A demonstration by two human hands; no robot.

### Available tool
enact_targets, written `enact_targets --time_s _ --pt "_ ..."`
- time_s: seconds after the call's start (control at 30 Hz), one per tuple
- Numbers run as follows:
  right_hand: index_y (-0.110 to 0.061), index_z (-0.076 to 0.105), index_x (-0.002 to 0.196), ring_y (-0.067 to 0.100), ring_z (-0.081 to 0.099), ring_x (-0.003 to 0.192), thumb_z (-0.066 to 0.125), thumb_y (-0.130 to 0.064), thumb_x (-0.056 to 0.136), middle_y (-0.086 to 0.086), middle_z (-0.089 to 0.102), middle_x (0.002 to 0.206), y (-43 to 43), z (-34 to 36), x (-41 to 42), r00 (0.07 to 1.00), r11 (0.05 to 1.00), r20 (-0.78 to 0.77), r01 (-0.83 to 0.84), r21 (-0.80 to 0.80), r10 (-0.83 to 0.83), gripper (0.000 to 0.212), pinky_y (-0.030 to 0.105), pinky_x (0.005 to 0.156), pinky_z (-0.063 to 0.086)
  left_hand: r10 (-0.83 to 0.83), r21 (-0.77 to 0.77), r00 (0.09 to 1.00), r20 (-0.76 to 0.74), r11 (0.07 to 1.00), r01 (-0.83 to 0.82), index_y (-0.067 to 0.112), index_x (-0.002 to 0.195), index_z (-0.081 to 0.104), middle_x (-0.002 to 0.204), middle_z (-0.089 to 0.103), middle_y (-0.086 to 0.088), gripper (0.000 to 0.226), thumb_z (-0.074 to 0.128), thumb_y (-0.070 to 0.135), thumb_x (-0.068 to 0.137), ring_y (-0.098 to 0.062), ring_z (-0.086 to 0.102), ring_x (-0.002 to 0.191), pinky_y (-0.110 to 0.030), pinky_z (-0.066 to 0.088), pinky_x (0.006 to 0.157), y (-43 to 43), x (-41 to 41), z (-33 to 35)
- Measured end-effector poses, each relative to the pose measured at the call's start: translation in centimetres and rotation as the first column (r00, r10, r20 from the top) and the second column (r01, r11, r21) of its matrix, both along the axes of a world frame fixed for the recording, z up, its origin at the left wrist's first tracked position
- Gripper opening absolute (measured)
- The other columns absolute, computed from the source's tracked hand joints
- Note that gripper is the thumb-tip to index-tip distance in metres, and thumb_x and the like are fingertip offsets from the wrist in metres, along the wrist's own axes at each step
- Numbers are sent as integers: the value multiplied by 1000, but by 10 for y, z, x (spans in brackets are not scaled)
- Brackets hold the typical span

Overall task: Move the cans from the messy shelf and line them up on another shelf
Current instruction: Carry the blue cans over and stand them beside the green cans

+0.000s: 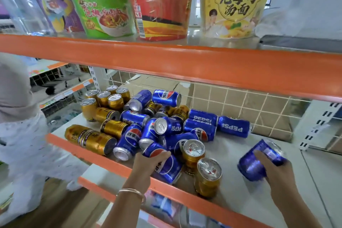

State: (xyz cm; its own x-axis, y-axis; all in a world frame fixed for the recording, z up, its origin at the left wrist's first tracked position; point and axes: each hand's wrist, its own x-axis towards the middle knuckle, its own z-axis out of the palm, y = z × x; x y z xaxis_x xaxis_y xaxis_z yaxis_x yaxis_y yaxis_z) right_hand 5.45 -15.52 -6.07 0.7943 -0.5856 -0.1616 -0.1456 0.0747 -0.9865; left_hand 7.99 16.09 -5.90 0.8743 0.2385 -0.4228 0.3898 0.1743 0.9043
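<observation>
1. Gripping a blue Pepsi can (171,168) that lies on its side at the front of the heap, the left hand (148,163) has its fingers curled over the can's upper end, close to the orange front edge of the grey shelf (118,165).
2. The right hand (275,170) curls round a second blue can (251,164), tilted and motion-blurred, to the right of the heap and apart from it. Whether it touches the shelf board cannot be told.
3. A thin gold bangle (132,191) circles the left wrist.
4. Between the hands, 2 upright gold cans (208,179) show their silver lids. The nearer 1 stands by the front edge, and the farther 1 stands just beside the can under the left hand.
5. Beyond the left hand, a tumbled heap of blue and gold cans (159,122) fills the middle of the shelf. Most lie on their sides, several resting on others.
6. At the back left, a cluster of 6 gold cans (107,98) stands upright, touching the heap.
7. A white wire grid (240,102) backs the shelf, with brown cardboard behind it.
8. An orange upper shelf beam (166,57) overhangs the cans. On it stand 4 noodle bowls: purple (57,9), green (101,5), red (159,3) and yellow (236,2).
9. A person in white clothing (22,135) stands at the far left, beside the shelf end.
</observation>
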Motion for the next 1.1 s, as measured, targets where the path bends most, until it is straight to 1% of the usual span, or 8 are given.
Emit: enact_targets --time_s 0.13,0.3,0.37,0.5,0.77,0.83,0.93,1.1 --pt "-17 45 128 25 55 86 78 -11 76 11 56 110 -23 9 -29 998 998 -39 -46 -45 45 62 30 59 40 -74 -154 989 125 984 93 -4 111 59 101 68 -29 66 87 6 52 -41 68 91 -52 56 80 6 -12 4" --pt "-13 48 122 28 60 84 90 -19 57 19 58 110 -41 22 -63 931 910 -348 -233 -342 107 77 36 68 47 -92 -236 970 224 961 145 -1 101 60 93 64 -25 59 89 10 51 -34 64 83 -40 56 71 8 -21 -5" --pt "-21 49 127 28 55 97 83 -49 44 14 53 123 -44 23 -62 832 656 -553 -436 -616 33 94 39 83 46 -83 -229 968 235 964 138 -1 96 59 92 63 -24 66 92 14 41 -35 61 83 -44 53 76 7 -23 -7" --pt "-41 24 141 21 35 130 67 -59 63 -7 36 143 -14 19 -51 671 248 -740 -709 -660 -46 91 49 109 28 -31 -187 973 229 979 75 7 107 62 100 67 -26 63 84 8 48 -37 67 88 -50 55 83 7 -23 -4" --pt "-28 38 128 18 53 107 74 -48 66 -4 53 121 0 19 -58 829 361 -555 -499 -788 -67 74 32 93 41 29 -187 917 398 981 50 17 108 62 90 70 -5 42 68 -4 72 -18 67 77 -23 55 62 8 -36 49" --pt "-19 45 117 19 57 89 83 -33 64 1 58 107 -5 22 -69 921 673 -390 -275 -687 -22 67 31 76 46 -1 -251 898 441 960 125 20 102 62 81 70 -1 42 60 -11 74 -13 67 72 -22 56 62 -5 -44 69" --pt "-10 56 110 24 62 79 82 -15 64 12 66 94 -25 29 -90 998 995 -57 -7 -97 2 53 33 66 51 -121 -286 852 509 910 300 18 101 59 75 66 -1 47 62 -11 64 -13 65 69 -26 56 66 -41 -61 90" --pt "-11 68 95 27 63 78 88 -30 31 11 63 85 -64 40 -149 939 806 343 -226 547 31 70 40 75 53 -344 -378 868 359 797 472 13 76 56 55 57 -1 43 70 3 36 -12 58 48 -25 50 51 -133 -98 85"
